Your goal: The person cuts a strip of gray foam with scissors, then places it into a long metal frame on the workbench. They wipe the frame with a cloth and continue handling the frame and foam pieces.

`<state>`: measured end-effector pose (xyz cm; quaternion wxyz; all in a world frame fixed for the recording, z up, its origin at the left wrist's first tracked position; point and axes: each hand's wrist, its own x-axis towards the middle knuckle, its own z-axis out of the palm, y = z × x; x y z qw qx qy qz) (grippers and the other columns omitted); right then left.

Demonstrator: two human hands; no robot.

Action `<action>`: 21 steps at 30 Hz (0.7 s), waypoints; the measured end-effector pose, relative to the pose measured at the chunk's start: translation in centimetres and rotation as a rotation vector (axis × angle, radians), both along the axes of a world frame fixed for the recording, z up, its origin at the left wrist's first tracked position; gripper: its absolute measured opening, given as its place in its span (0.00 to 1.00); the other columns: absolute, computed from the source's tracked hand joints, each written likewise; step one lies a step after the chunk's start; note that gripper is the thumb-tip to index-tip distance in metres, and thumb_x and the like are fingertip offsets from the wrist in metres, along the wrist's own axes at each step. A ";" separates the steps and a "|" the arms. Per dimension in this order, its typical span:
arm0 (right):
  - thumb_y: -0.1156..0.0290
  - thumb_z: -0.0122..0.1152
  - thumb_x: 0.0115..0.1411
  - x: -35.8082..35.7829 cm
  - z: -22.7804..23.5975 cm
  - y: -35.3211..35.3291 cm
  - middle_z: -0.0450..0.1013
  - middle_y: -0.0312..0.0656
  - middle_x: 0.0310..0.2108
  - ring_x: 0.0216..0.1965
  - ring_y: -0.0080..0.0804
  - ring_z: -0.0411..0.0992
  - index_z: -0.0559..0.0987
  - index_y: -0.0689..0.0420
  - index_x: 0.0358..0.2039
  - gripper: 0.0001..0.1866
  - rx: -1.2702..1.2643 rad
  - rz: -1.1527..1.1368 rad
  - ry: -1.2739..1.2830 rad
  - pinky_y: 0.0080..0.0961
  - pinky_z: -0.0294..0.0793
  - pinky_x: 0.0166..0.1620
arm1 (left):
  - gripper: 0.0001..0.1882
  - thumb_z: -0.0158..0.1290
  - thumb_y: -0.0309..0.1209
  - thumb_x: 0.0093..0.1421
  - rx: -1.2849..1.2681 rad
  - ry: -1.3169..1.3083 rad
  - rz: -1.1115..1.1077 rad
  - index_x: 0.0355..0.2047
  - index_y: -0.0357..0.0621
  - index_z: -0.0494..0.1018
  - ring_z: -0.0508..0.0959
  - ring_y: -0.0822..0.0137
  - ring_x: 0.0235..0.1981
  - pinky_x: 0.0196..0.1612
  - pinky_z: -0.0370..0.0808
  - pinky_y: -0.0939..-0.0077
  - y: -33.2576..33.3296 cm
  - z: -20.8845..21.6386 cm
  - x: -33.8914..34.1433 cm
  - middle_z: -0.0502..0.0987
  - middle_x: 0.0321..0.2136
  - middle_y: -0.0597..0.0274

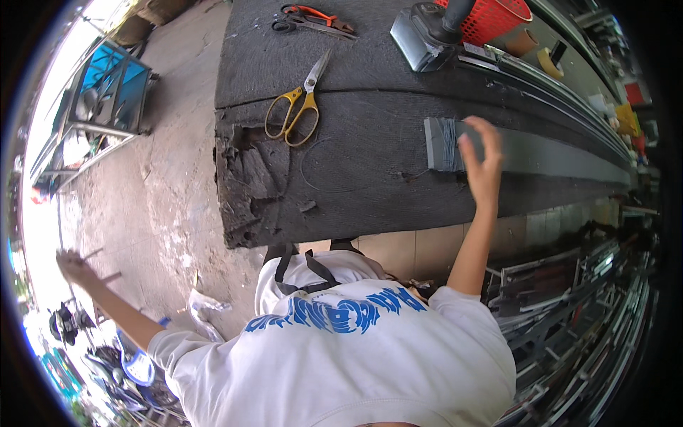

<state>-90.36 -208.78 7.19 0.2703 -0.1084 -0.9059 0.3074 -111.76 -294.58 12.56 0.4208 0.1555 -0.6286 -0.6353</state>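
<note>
My right hand (485, 167) is open over a long flat grey bar (555, 153), its thumb and curved fingers apart. Dark thread (446, 144) is wound round the bar's left end, right beside the thumb. Far out to the left, my left hand (75, 269) is held off the table with its fingers closed; whatever is in them is too small and blurred to make out. Yellow-handled scissors (302, 107) lie spread on the dark worktable (363, 156). A fine loose strand curves over the tabletop below them.
Orange-handled pliers (313, 20) lie at the table's far edge, near a grey metal block-like tool (423, 39) and a red perforated basket (494, 18). The table's left corner covering is torn. Metal lengths (576, 313) are stacked at lower right; a metal-framed rack (107, 92) stands left.
</note>
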 end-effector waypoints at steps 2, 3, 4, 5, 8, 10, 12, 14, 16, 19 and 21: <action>0.61 0.74 0.46 1.2 0.7 -5.1 0.68 0.42 0.57 0.61 0.42 0.62 0.76 0.50 0.50 0.29 0.070 0.191 -0.180 0.39 0.56 0.63 | 0.10 0.53 0.34 0.64 -0.113 -0.042 0.108 0.32 0.40 0.73 0.58 0.80 0.15 0.16 0.54 0.82 -5.4 0.6 -2.3 0.65 0.17 0.70; 0.60 0.75 0.43 1.2 0.5 -7.4 0.67 0.40 0.58 0.62 0.42 0.61 0.76 0.48 0.51 0.32 0.134 0.200 -0.264 0.40 0.54 0.64 | 0.10 0.53 0.36 0.64 -0.264 -0.121 -0.002 0.32 0.42 0.74 0.58 0.82 0.15 0.16 0.52 0.84 -7.9 0.6 -3.8 0.64 0.17 0.72; 0.61 0.75 0.42 1.0 0.3 -8.9 0.67 0.40 0.58 0.62 0.42 0.61 0.76 0.48 0.51 0.32 0.144 0.160 -0.293 0.40 0.54 0.64 | 0.11 0.52 0.37 0.65 -0.324 -0.211 0.058 0.32 0.44 0.76 0.56 0.83 0.14 0.17 0.49 0.85 -10.1 0.4 -6.8 0.61 0.15 0.75; 0.62 0.74 0.42 0.8 -0.2 -10.2 0.68 0.39 0.58 0.63 0.42 0.60 0.76 0.48 0.51 0.32 0.209 0.145 -0.342 0.40 0.54 0.64 | 0.13 0.51 0.39 0.66 -0.511 -0.258 -0.127 0.31 0.44 0.77 0.55 0.84 0.14 0.17 0.49 0.84 -12.3 -0.5 -9.0 0.59 0.15 0.77; 0.69 0.69 0.47 0.4 -1.6 -11.4 0.75 0.40 0.49 0.56 0.39 0.68 0.79 0.55 0.39 0.17 0.297 -0.074 -0.258 0.39 0.59 0.59 | 0.15 0.52 0.40 0.65 -0.692 -0.394 -0.166 0.29 0.42 0.77 0.55 0.84 0.14 0.16 0.50 0.83 -17.7 -5.2 -19.8 0.59 0.15 0.76; 0.76 0.62 0.53 -0.1 -2.5 -11.7 0.77 0.40 0.38 0.47 0.38 0.73 0.75 0.59 0.29 0.05 0.407 -0.132 -0.081 0.35 0.64 0.52 | 0.17 0.51 0.42 0.65 -0.845 -0.684 -0.382 0.29 0.41 0.77 0.58 0.79 0.14 0.17 0.55 0.79 -19.9 -10.6 -25.5 0.61 0.15 0.73; 0.77 0.60 0.56 -0.6 -2.4 -12.6 0.77 0.40 0.34 0.41 0.34 0.74 0.75 0.59 0.30 0.03 0.254 -0.242 -0.105 0.31 0.66 0.49 | 0.19 0.51 0.45 0.64 -1.065 -1.177 -0.644 0.30 0.40 0.77 0.63 0.72 0.14 0.19 0.62 0.73 -18.6 -16.9 -29.0 0.64 0.14 0.69; 0.76 0.58 0.61 -1.0 -1.4 -14.3 0.73 0.37 0.26 0.29 0.23 0.70 0.74 0.61 0.30 0.04 -0.297 -0.344 -0.128 0.21 0.68 0.38 | 0.23 0.51 0.49 0.61 -1.229 -1.750 -0.678 0.33 0.39 0.79 0.75 0.64 0.24 0.28 0.73 0.64 -13.3 -21.5 -29.8 0.76 0.21 0.56; 0.74 0.59 0.61 -2.1 0.2 -15.9 0.72 0.35 0.25 0.27 0.19 0.67 0.74 0.62 0.31 0.05 -0.364 -0.172 -0.153 0.18 0.67 0.35 | 0.33 0.52 0.58 0.58 -1.800 -1.427 -0.988 0.47 0.39 0.75 0.74 0.49 0.42 0.45 0.70 0.56 -2.7 -23.9 -29.5 0.75 0.40 0.44; 0.72 0.63 0.59 -4.9 0.8 -17.2 0.71 0.33 0.25 0.26 0.20 0.66 0.77 0.62 0.34 0.07 -0.331 -0.099 -0.322 0.18 0.67 0.34 | 0.26 0.48 0.49 0.64 -1.392 -0.562 -1.149 0.52 0.41 0.72 0.69 0.46 0.57 0.58 0.66 0.58 17.1 -21.8 -24.5 0.71 0.54 0.46; 0.72 0.64 0.58 -7.3 -0.3 -17.0 0.71 0.35 0.27 0.26 0.24 0.68 0.77 0.61 0.34 0.07 -0.165 -0.119 -0.286 0.21 0.70 0.36 | 0.16 0.53 0.38 0.63 -1.179 -0.059 -1.182 0.46 0.42 0.76 0.75 0.49 0.50 0.52 0.71 0.62 28.4 -16.9 -19.7 0.75 0.47 0.50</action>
